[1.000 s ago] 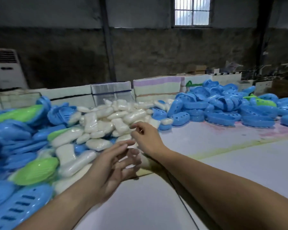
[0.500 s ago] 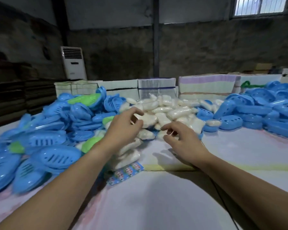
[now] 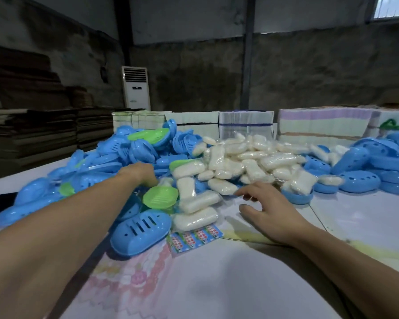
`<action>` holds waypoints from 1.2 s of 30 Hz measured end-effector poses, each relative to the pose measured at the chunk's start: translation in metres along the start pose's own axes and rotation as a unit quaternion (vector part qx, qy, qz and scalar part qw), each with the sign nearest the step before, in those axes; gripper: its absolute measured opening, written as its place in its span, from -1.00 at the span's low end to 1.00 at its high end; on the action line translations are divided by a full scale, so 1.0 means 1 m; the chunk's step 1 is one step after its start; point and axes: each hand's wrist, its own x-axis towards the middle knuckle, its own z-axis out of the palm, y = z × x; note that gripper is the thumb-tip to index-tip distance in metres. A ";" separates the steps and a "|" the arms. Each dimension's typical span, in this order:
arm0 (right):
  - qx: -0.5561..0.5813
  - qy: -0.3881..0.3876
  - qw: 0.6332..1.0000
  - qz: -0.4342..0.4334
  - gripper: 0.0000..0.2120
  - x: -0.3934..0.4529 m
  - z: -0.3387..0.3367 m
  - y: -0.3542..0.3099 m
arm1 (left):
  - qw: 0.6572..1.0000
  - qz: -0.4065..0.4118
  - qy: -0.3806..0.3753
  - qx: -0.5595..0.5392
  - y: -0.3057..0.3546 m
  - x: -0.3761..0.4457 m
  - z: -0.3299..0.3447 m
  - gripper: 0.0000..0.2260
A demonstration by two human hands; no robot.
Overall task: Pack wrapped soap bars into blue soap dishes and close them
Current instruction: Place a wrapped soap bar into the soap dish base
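Across the white table [image 3: 217, 284], the left hand [image 3: 141, 172] has plunged into the left-side blue soap dishes [image 3: 97, 166], grip hidden, while the right hand [image 3: 266, 210], fingers spread, now hovers beside the central wrapped soap bars [image 3: 240, 162], suggesting a pick.

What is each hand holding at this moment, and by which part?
The right hand holds nothing; its fingers are spread just over the wrapped soap bars. The left hand reaches into the blue soap dishes; its fingers are hidden, so that cannot be told.

Dim concrete walls [image 3: 309, 72], white standing air conditioner [image 3: 136, 87], stacked cardboard [image 3: 32, 132] at left
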 end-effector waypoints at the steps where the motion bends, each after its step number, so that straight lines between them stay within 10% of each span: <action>1: -0.002 -0.002 1.000 -0.003 -0.71 0.000 0.000 0.000 | 1.000 -0.001 0.003 0.010 -0.001 0.002 0.003 -0.77; 11: 0.013 0.013 1.000 -0.003 -0.74 -0.001 -0.003 0.002 | 0.993 -0.020 0.044 -0.108 0.003 -0.002 0.005 -0.80; 22: 0.044 0.017 0.999 0.027 -0.76 0.000 -0.005 0.003 | 0.892 0.120 0.259 -0.351 0.069 -0.038 0.005 -0.90; 28: 0.077 0.058 0.993 0.060 -0.78 0.000 -0.008 0.007 | 0.719 0.140 0.189 -0.654 0.127 -0.085 0.001 -0.82; 36: -0.070 0.175 0.965 0.180 -0.67 0.004 -0.030 0.039 | 0.424 0.069 -0.125 -0.895 0.143 -0.125 0.003 -0.77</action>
